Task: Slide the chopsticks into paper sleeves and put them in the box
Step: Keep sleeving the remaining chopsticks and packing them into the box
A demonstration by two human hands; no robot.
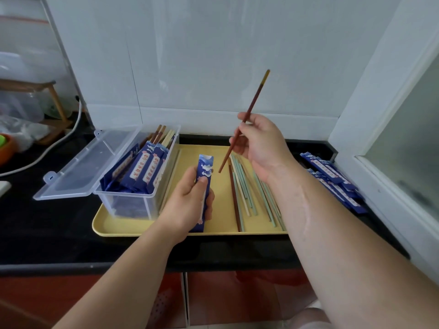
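A: What's hidden?
B: The right forearm covers part of the loose chopsticks (244,191) on the yellow tray (213,224).
A: Materials?
B: A clear plastic box (128,203), lid open, holds sleeved pairs. The table (47,222) is glossy black.
A: Hands?
B: The left hand (187,200) grips a blue paper sleeve (204,172) over the tray. The right hand (259,141) pinches a slim brown chopstick (251,108), its tip just beside the sleeve.

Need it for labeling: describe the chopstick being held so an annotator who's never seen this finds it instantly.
Find the yellow tray on the black counter. Above it, the right hand holds one reddish-brown chopstick, tilted, yellowish end up. Unlike the loose chopsticks lying flat on the tray, it alone is in the air.
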